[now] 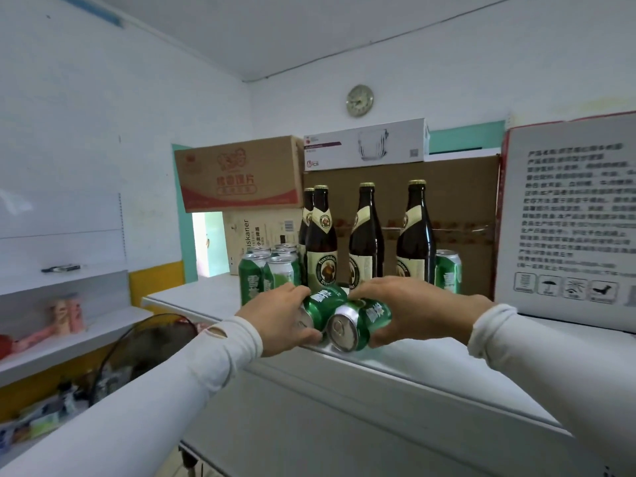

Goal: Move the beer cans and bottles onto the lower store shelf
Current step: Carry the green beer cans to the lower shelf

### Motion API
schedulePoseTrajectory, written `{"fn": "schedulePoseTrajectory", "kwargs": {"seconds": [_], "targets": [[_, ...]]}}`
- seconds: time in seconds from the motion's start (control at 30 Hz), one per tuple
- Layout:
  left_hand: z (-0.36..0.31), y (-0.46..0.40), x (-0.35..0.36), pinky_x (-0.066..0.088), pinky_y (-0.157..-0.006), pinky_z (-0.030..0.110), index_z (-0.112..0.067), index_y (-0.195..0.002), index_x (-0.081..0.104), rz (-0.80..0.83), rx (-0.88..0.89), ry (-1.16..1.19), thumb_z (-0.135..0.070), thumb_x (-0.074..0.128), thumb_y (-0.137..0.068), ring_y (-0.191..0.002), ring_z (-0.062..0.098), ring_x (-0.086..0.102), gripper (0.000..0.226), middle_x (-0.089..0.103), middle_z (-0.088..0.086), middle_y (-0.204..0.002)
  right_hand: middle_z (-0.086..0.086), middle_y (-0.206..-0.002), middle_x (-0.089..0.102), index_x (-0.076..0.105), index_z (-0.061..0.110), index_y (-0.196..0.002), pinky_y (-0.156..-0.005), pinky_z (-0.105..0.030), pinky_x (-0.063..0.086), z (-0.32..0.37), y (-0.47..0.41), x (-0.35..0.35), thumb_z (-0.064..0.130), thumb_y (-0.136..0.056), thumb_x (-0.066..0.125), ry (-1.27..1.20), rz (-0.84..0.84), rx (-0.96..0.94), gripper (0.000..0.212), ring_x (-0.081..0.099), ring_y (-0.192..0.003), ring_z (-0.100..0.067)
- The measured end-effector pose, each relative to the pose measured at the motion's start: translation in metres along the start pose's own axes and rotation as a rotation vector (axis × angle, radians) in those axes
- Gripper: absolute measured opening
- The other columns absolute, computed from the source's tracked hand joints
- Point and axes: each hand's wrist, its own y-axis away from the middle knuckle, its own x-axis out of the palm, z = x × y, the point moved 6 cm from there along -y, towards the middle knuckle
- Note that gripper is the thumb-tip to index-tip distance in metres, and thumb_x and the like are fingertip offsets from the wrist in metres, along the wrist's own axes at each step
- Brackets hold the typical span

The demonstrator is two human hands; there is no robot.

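My left hand (280,320) grips a green beer can (321,306) that is tipped on its side at the front edge of a white top shelf (430,359). My right hand (409,309) grips a second green can (358,325), also tilted, its silver lid facing me. The two cans touch. Behind them stand several dark brown beer bottles (321,242) with cream labels. A cluster of upright green cans (266,271) stands at the left, and one more green can (447,271) stands at the right behind the bottles.
A large white carton (568,215) stands on the shelf at right. Cardboard boxes (241,173) are stacked behind the bottles. At left are lower white shelves (69,342) with pink items, and a black fan (148,346) below.
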Motion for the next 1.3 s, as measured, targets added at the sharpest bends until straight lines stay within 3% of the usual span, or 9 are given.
{"fn": "schedulePoseTrajectory", "kwargs": {"seconds": [0.3,0.5,0.63,0.73,0.93,1.03,1.13,1.23,1.3], "targets": [[0.012,-0.001,0.006,0.043,-0.101,0.035,-0.024,-0.142,0.036,-0.052,0.063,0.099,-0.056,0.064,-0.079,-0.112,0.019,0.052,0.076,0.054,0.0,-0.127,0.008,-0.127,0.059,0.044,0.032,-0.133,-0.094,-0.036,0.048,0.014,-0.004,0.003,0.046,-0.072,0.082,0.085,-0.01,0.091,0.073,0.052,-0.112,-0.015],[0.011,-0.005,-0.017,0.049,-0.095,0.032,-0.024,-0.136,0.043,-0.035,0.191,0.196,-0.039,0.074,-0.078,-0.102,0.016,0.057,0.067,0.06,-0.002,-0.122,0.008,-0.137,0.057,0.039,0.03,-0.145,-0.101,-0.033,0.044,0.016,0.013,-0.015,0.045,-0.078,0.077,0.019,-0.064,0.194,0.078,0.055,-0.12,-0.017],[-0.002,-0.014,-0.037,0.043,-0.092,0.022,-0.023,-0.135,0.046,0.053,0.284,0.278,-0.024,0.076,-0.078,-0.103,0.012,0.055,0.064,0.057,-0.004,-0.124,0.008,-0.113,0.066,0.058,0.029,-0.122,-0.087,-0.031,0.052,0.0,0.033,-0.031,0.05,-0.075,0.078,-0.144,-0.151,0.369,0.055,0.062,-0.1,-0.014],[-0.016,-0.025,-0.05,0.038,-0.089,0.019,-0.027,-0.136,0.047,0.09,0.375,0.286,-0.025,0.072,-0.082,-0.104,0.007,0.049,0.06,0.053,-0.007,-0.128,0.01,-0.095,0.065,0.057,0.034,-0.097,-0.073,-0.028,0.052,-0.013,0.048,-0.037,0.061,-0.072,0.075,-0.135,-0.201,0.509,0.041,0.06,-0.084,-0.01],[-0.045,-0.051,-0.043,0.036,-0.096,0.023,-0.029,-0.143,0.041,0.245,0.435,0.488,-0.019,0.062,-0.091,-0.12,0.007,0.047,0.056,0.048,-0.009,-0.139,-0.002,-0.068,0.067,0.063,0.013,-0.074,-0.06,-0.032,0.054,-0.032,0.078,-0.04,0.074,-0.07,0.067,-0.127,-0.259,0.717,0.061,0.067,-0.066,-0.018],[-0.049,-0.063,-0.03,0.041,-0.105,0.035,-0.034,-0.141,0.042,0.273,0.385,0.642,-0.015,0.058,-0.092,-0.124,0.014,0.05,0.054,0.048,-0.008,-0.14,-0.006,-0.078,0.069,0.066,0.008,-0.085,-0.056,-0.027,0.046,-0.033,0.086,-0.042,0.076,-0.073,0.062,-0.098,-0.242,0.75,0.069,0.06,-0.064,-0.015],[-0.053,-0.071,-0.022,0.042,-0.107,0.04,-0.031,-0.135,0.049,0.215,0.331,0.729,-0.016,0.055,-0.09,-0.122,0.015,0.052,0.048,0.052,-0.004,-0.137,0.003,-0.082,0.064,0.06,0.02,-0.086,-0.059,-0.023,0.043,-0.036,0.089,-0.043,0.076,-0.074,0.06,-0.115,-0.221,0.738,0.057,0.055,-0.069,-0.008],[-0.066,-0.073,-0.017,0.047,-0.096,0.028,-0.022,-0.132,0.052,0.145,0.301,0.77,-0.013,0.054,-0.091,-0.114,0.015,0.056,0.042,0.056,0.0,-0.13,0.003,-0.112,0.063,0.055,0.021,-0.122,-0.085,-0.03,0.051,-0.038,0.087,-0.045,0.072,-0.075,0.063,-0.207,-0.238,0.678,0.07,0.059,-0.098,-0.014],[-0.077,-0.073,-0.014,0.049,-0.087,0.022,-0.017,-0.133,0.05,0.122,0.312,0.779,-0.012,0.052,-0.093,-0.109,0.015,0.058,0.04,0.058,0.0,-0.124,-0.001,-0.123,0.061,0.051,0.018,-0.132,-0.096,-0.036,0.05,-0.036,0.086,-0.048,0.063,-0.079,0.067,-0.257,-0.241,0.62,0.071,0.058,-0.109,-0.017]]}}
